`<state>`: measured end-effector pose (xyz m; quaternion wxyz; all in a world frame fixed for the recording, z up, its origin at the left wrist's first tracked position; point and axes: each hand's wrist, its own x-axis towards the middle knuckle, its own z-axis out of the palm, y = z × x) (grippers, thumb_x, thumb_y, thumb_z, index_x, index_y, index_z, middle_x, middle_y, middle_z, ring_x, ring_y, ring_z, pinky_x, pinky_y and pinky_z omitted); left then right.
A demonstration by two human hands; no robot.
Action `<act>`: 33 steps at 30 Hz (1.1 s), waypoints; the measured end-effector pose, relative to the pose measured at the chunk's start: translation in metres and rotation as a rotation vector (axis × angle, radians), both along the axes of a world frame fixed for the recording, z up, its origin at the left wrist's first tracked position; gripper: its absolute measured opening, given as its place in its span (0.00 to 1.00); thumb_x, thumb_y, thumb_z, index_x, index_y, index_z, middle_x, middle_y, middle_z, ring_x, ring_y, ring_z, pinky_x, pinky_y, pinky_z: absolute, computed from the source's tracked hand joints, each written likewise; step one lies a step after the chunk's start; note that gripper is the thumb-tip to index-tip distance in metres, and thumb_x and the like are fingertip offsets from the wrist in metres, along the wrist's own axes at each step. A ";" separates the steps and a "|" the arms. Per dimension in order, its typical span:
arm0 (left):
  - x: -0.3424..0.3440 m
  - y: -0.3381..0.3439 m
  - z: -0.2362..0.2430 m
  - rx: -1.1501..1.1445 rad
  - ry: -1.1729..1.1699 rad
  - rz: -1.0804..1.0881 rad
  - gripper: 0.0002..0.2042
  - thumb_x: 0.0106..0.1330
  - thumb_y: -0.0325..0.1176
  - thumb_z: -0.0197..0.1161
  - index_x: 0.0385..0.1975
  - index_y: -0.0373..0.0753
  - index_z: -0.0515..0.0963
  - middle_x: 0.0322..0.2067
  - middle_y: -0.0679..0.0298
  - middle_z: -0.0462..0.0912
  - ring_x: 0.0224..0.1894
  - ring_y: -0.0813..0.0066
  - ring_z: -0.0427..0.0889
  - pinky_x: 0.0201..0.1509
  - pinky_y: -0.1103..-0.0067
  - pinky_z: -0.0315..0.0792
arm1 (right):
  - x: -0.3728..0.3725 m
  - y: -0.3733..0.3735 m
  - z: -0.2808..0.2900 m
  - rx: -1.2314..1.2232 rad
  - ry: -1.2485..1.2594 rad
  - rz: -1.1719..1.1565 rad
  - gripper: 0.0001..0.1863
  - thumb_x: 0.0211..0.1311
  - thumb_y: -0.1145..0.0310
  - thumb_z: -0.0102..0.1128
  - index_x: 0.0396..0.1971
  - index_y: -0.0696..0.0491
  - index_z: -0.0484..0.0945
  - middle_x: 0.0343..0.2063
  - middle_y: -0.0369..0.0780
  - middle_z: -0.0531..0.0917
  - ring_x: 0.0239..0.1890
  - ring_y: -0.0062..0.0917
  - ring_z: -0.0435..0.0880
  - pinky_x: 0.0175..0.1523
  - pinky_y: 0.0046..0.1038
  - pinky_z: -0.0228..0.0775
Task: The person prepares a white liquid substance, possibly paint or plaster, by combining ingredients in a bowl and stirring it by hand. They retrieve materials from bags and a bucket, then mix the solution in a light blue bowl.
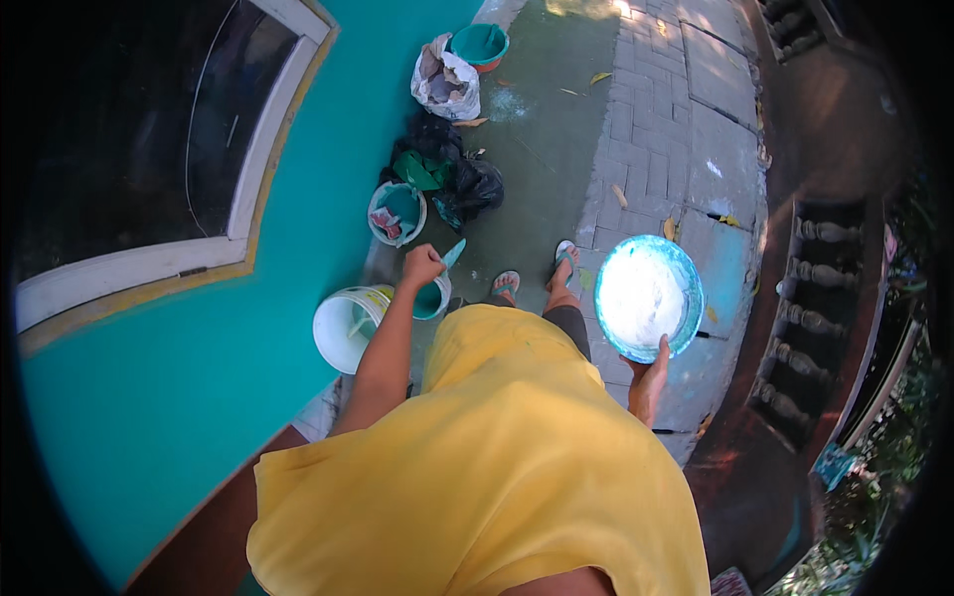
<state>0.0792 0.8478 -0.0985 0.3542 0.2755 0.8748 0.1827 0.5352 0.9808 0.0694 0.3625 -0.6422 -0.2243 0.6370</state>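
Observation:
My right hand (651,385) grips the rim of a round teal basin (693,323) from below, thumb over the edge. Bright white powder or paste (641,293) fills most of it; glare hides its texture. On the left, my left hand (422,266) is closed on what looks like a putty knife (454,253), its narrow blade smeared teal and pointing right. The handle is hidden in my fist. Just below that hand stands a small bucket (443,295) with teal inside. A larger white bucket (323,333) is beside my left forearm, partly covered by it.
Along the teal wall (189,397) are a bucket with teal contents (422,223), black plastic bags (477,189), a white sack (459,99) and a teal basin (502,48). A window (243,199) is at left, a balustrade (810,318) at right. Paving (636,149) runs between.

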 end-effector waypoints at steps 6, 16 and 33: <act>0.043 0.105 0.028 0.287 0.029 0.336 0.09 0.46 0.29 0.67 0.24 0.38 0.72 0.18 0.62 0.76 0.23 0.70 0.78 0.31 0.75 0.71 | -0.061 0.184 -0.014 0.015 0.097 0.447 0.31 0.66 0.52 0.53 0.57 0.63 0.64 0.51 0.44 0.75 0.47 0.27 0.80 0.45 0.32 0.78; -0.030 0.163 -0.053 0.484 -0.142 0.796 0.13 0.67 0.38 0.46 0.33 0.34 0.74 0.32 0.61 0.75 0.34 0.71 0.74 0.42 0.77 0.67 | -0.241 0.381 -0.079 -0.210 0.263 0.961 0.29 0.63 0.68 0.57 0.60 0.57 0.55 0.52 0.44 0.72 0.48 0.31 0.78 0.50 0.37 0.76; -0.152 0.363 -0.210 0.247 -0.324 1.054 0.22 0.53 0.55 0.62 0.29 0.40 0.77 0.28 0.64 0.82 0.35 0.67 0.83 0.37 0.72 0.73 | -0.527 0.488 -0.181 -0.223 0.096 1.619 0.36 0.60 0.63 0.61 0.64 0.53 0.53 0.54 0.45 0.69 0.48 0.29 0.79 0.42 0.31 0.82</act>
